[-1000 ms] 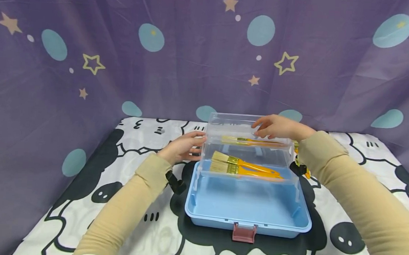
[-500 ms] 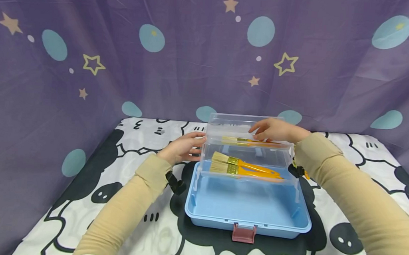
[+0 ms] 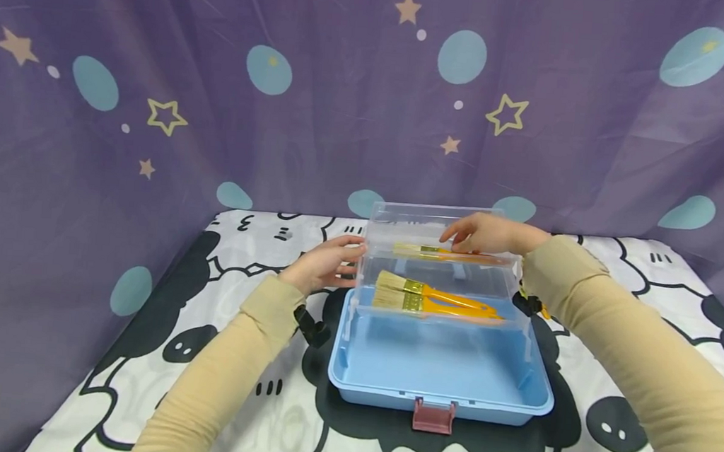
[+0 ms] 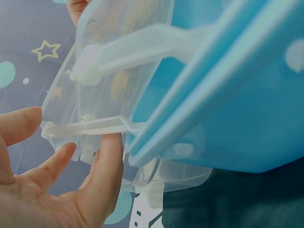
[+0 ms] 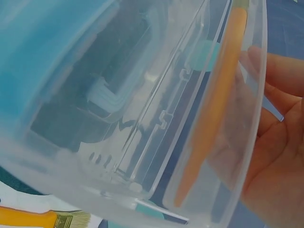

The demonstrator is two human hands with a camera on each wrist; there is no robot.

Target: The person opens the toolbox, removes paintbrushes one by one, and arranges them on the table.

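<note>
A dusky-pink plastic clasp [image 3: 433, 416] hangs unlatched on the side facing the worktop's near edge, so the pale-blue rectangular plastic box [image 3: 431, 359] stands open. It sits about midway between the far corners of the worktop [image 3: 296, 419], which is spread with black-and-white cartoon cloth. To its right, towards the right edge, lies a loose yellow-handled brush [image 5: 28, 217].

Translucent hinged arms [image 4: 95, 127] hold the clear trays above the base, probably so every level can be reached. The clear lower tray [image 3: 364, 293] bears two flat, pale-bristled brushes with yellow handles [image 3: 416, 303], laid lengthwise, likely to suit its long shape. The left hand [image 3: 327, 262] is spread wide at the trays' left end, apparently steadying them.

Farther back, a slimmer orange-handled brush [image 3: 430, 253] lies lengthwise in the clear upper tray [image 3: 382, 236]. The right hand [image 3: 492, 235] reaches there, thumb and forefinger slightly parted; whether they touch the handle I cannot tell.
</note>
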